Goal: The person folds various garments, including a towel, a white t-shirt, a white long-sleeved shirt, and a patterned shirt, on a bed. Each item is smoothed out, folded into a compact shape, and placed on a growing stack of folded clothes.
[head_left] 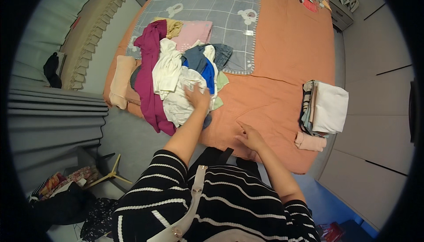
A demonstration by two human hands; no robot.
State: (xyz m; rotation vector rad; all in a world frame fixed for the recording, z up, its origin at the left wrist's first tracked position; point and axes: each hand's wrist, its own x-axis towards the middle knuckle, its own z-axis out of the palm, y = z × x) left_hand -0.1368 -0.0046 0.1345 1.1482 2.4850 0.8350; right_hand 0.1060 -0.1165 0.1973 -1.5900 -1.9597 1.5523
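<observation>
My left hand [197,97] rests on a white garment [180,105] at the near side of a loose clothes pile, its fingers apart against the cloth. My right hand [251,137] hovers at or just over the orange bedsheet [282,65], empty, with the index finger stretched out. Within the pile lie a long magenta garment [148,74], a cream-white garment [166,67], a blue piece [209,76], blue-grey denim [223,54] and a pale green cloth [223,81]. Whether the left fingertips pinch any fabric is hard to see.
On the bed's right edge sits a folded stack [329,107] topped with white, beside a rolled peach cloth [310,141]. A grey checked blanket [234,17] covers the far left. Grey cabinets [375,96] line the right; a yellow-legged stand [114,171] is at lower left.
</observation>
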